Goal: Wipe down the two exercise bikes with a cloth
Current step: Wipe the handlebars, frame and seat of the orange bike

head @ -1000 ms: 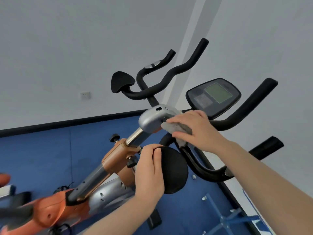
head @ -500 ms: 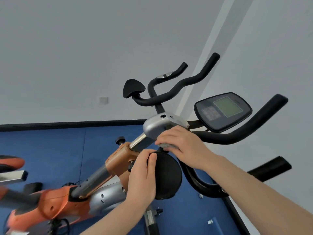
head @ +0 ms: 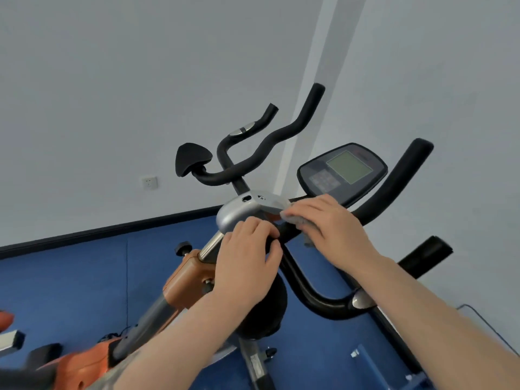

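Pinching the cloth (head: 295, 219), right hand (head: 329, 229) nears the console (head: 342, 171); left hand (head: 247, 266) grips the handlebar (head: 315, 299).

Left hand (head: 247, 260): palm down, fingers curled over the black pad (head: 267, 308), thumb toward the right hand. Left forearm runs in from lower left. Right hand (head: 329, 226): palm down, fingers bent, pressing the cloth (head: 295, 219) under the fingertips. Right forearm enters from lower right.
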`<act>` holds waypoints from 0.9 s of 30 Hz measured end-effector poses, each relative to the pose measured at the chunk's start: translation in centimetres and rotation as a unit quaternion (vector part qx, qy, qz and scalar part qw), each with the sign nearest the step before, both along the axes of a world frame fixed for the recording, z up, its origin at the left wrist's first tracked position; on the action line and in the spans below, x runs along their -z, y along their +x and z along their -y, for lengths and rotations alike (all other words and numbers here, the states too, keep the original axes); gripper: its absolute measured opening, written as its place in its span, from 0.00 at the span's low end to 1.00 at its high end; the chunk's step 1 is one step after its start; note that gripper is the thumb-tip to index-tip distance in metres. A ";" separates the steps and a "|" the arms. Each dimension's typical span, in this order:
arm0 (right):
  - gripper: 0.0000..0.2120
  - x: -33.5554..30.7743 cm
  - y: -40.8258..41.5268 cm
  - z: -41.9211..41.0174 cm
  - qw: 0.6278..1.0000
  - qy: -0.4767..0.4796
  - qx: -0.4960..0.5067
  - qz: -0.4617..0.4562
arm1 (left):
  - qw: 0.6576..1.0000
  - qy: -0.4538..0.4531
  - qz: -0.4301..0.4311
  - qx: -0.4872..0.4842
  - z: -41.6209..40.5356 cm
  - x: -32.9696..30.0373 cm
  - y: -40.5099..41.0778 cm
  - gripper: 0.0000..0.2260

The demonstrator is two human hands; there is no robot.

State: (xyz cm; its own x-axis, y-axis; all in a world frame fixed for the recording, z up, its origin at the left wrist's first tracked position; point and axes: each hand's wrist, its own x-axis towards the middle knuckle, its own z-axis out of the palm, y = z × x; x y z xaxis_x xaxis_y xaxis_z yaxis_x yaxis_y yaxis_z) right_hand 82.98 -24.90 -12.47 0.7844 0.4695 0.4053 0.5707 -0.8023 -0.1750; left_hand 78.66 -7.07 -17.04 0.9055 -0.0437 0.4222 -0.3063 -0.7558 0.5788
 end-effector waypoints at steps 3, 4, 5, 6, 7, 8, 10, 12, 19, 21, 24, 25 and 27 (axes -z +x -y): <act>0.11 2.3 -2.0 -2.5 0.998 0.027 0.046 0.038 | 0.996 0.063 0.061 0.001 0.2 0.7 -0.3 0.07; 0.13 2.7 -2.4 -2.8 0.997 0.045 0.047 0.036 | 0.994 0.063 0.090 0.016 0.1 1.2 -0.5 0.08; 0.15 2.8 -2.7 -2.6 0.996 0.072 0.050 0.023 | 0.992 0.053 0.114 0.028 -0.1 1.6 -0.5 0.08; 0.19 2.8 -3.2 -2.2 0.993 0.105 0.061 -0.008 | 0.990 0.042 0.130 0.036 -0.3 1.8 -0.5 0.08; 0.22 2.7 -3.8 -1.8 0.987 0.135 0.076 -0.053 | 0.988 0.039 0.141 0.042 -0.5 2.0 -0.5 0.08; 0.23 2.9 -4.6 -1.5 0.981 0.145 0.086 -0.097 | 0.987 0.042 0.149 0.048 -0.7 2.1 -0.4 0.08; 0.20 3.4 -6.1 -1.0 0.982 0.096 0.072 -0.143 | 0.983 0.047 0.163 0.064 -0.7 2.2 -0.4 0.07; 0.17 3.3 -6.6 -0.8 0.980 0.076 0.059 -0.174 | 0.982 0.035 0.168 0.075 -0.7 2.3 -0.5 0.08; 0.15 3.4 -7.4 -2.2 0.987 0.024 0.103 -0.125 | 0.978 0.015 0.184 0.095 -1.1 2.3 -0.6 0.09; 0.16 2.7 -9.5 -0.8 0.985 -0.006 0.100 -0.141 | 0.977 0.022 0.187 0.104 -1.2 2.3 -0.6 0.09; 0.17 1.5 -10.3 1.5 0.986 -0.052 0.101 -0.123 | 0.975 0.038 0.183 0.116 -1.4 2.3 -0.7 0.10; 0.17 1.3 -9.9 2.1 0.985 -0.076 0.122 -0.100 | 0.975 0.044 0.182 0.119 -1.5 2.3 -0.7 0.11; 0.17 1.2 -9.2 2.4 0.974 -0.057 0.215 -0.044 | 0.975 0.053 0.177 0.126 -1.6 2.3 -0.8 0.11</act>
State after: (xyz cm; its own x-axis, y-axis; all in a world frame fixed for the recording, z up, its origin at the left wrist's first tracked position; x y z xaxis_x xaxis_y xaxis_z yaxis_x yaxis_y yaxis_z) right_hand 73.73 -27.31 -13.67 0.9480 0.1272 0.2919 0.1636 -0.9810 -0.1039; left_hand 77.87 -5.51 -19.29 0.6593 -0.3062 0.6867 -0.6555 -0.6814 0.3256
